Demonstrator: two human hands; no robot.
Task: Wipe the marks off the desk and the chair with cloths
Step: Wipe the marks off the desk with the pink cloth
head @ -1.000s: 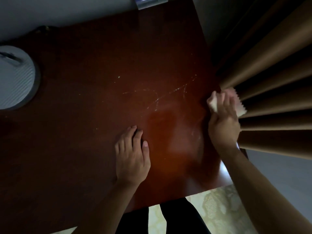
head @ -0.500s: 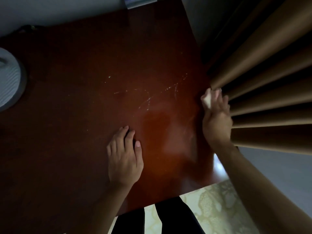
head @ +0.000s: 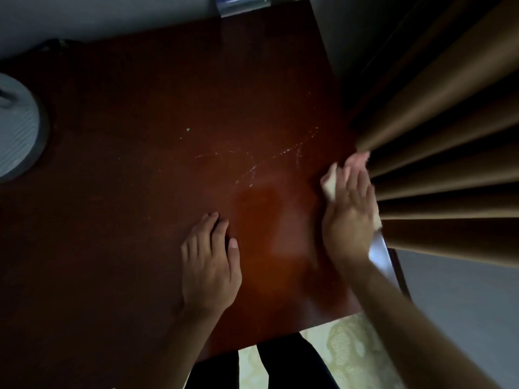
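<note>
The worktop (head: 140, 220) was dark reddish wood, dim except for a brighter patch near its right front. Pale chalky marks (head: 252, 167) ran across it in thin scratchy lines, from about the middle toward the right edge, with a tiny green speck (head: 188, 130) a little farther back and to the left.

The person's left hand (head: 209, 265) lay flat on the wood, palm down, fingers straight and close together, holding nothing. Its fingertips pointed toward the marks but stopped short of them.

The right hand (head: 348, 217) was at the right edge of the worktop, pressed down on a pale cloth (head: 330, 185). Only bits of the cloth showed: a light corner poking out at the thumb side and a pinkish part beyond the fingertips, up against the curtain (head: 449, 164). The fingers lay spread over it rather than curled around it, though the hand was blurred, so I could not make out the grip exactly. The cloth sat just to the right of the marks, not on them.

The brown curtain hung in heavy folds right beside that hand. At the far left, a round grey object (head: 16, 127) sat on the worktop, partly cut off from view. Something with a blue label (head: 241, 4) stood at the back edge. Below the front edge showed dark trouser legs (head: 292, 363) over a pale patterned floor (head: 351, 352).
</note>
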